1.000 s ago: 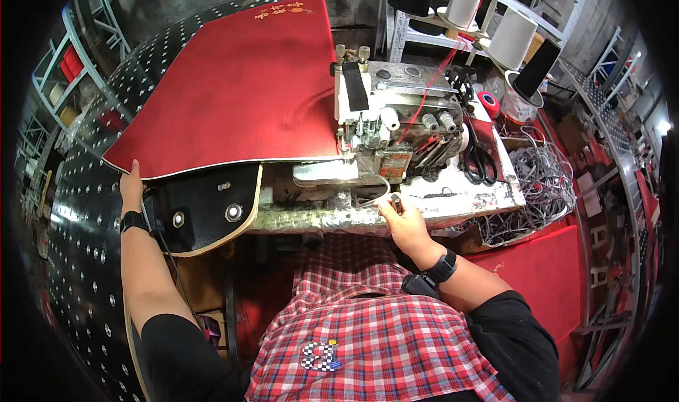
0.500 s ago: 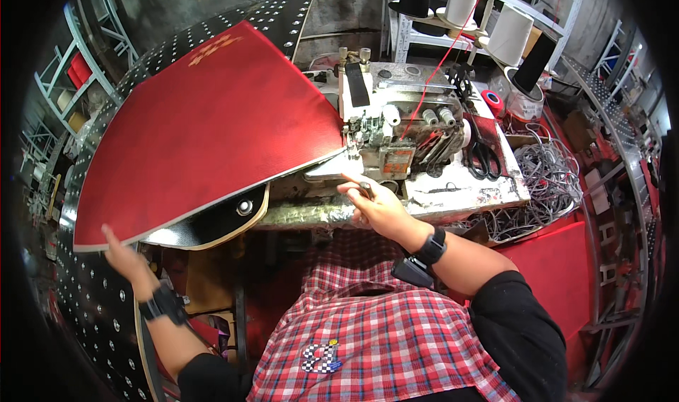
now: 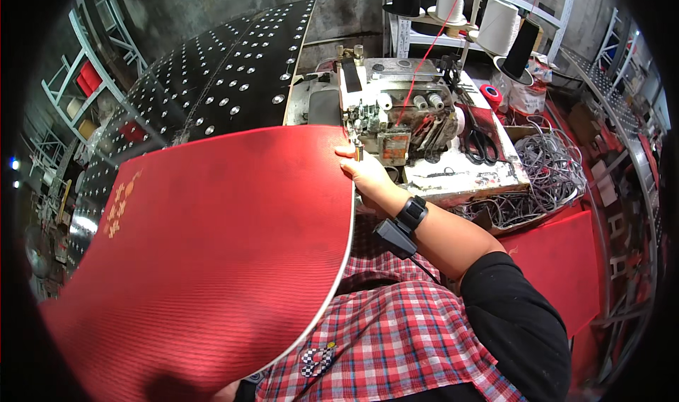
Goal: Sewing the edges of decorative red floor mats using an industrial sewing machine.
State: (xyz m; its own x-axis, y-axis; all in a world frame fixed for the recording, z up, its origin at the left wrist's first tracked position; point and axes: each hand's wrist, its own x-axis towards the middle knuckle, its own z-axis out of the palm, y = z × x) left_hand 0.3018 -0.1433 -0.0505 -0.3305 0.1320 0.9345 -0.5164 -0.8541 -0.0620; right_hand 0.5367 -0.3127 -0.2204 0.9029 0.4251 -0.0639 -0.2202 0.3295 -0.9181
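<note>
Left of the sewing machine (image 3: 396,115), a black studded table (image 3: 247,34) reaches toward the back wall. In front of that table, and left of and nearer the person than the machine, lies the red mat (image 3: 226,239), a gold emblem (image 3: 115,211) near its far-left side. The mat sags toward the lower rim of the view, where its end runs out of sight; with that bend, its long axis cannot be told. Its pale bound edge (image 3: 353,218) starts beside the machine's needle area and curves down and left, toward the person.

The left hand (image 3: 226,393) shows only as a sliver by that edge, well apart from the machine on the person's side; its grip is hidden, so I cannot tell how it holds. The right hand (image 3: 369,175) is much the nearer, just in front of the machine's needle area. Its fingers are bent over the mat's corner, which lies directly left of them; whether they pinch it from below cannot be seen. Right of the machine's body lie black-handled scissors (image 3: 481,144), and farther right, a heap of tangled grey cords (image 3: 544,161).
</note>
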